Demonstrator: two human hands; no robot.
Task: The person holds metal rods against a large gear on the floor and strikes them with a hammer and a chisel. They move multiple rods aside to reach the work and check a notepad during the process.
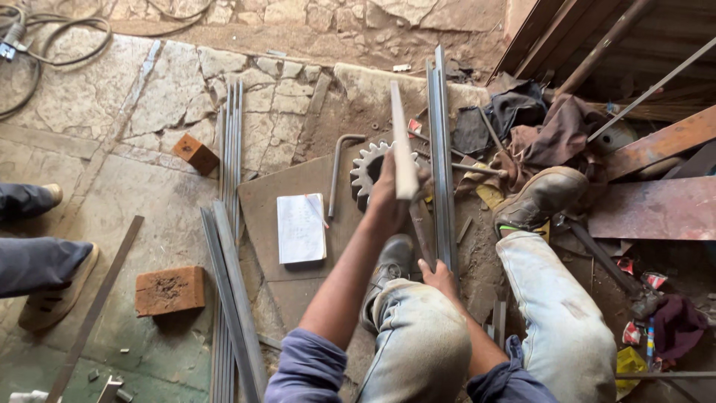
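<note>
- Floor: cracked stone paving (156, 89), dusty, changing to greenish concrete at lower left; a rusty steel sheet (298, 283) lies flat on it in front of the seated person.
- Long stock: a bundle of thin steel bars (231, 298) lies left of the sheet; an upright pair of steel channel lengths (441, 149) runs between the person's boots.
- Right side: a heap of dark rags (537, 127), rusty plates and rods; cut off by the frame edge, contents hard to separate.
- No containers in view.
- Two bricks (170, 291) rest on the floor to the left; another person's shoes show at the left edge.
- A white notepad (300, 227) lies on the sheet; a toothed gear wheel (367, 168) lies just beyond, partly hidden by the forearm.
- Left hand (389, 190): fingers clenched around a pale flat strip (403, 142), held raised and upright above the gear.
- Right hand (438, 275): fingers rest against the channel lengths low down; grip cannot be determined.
</note>
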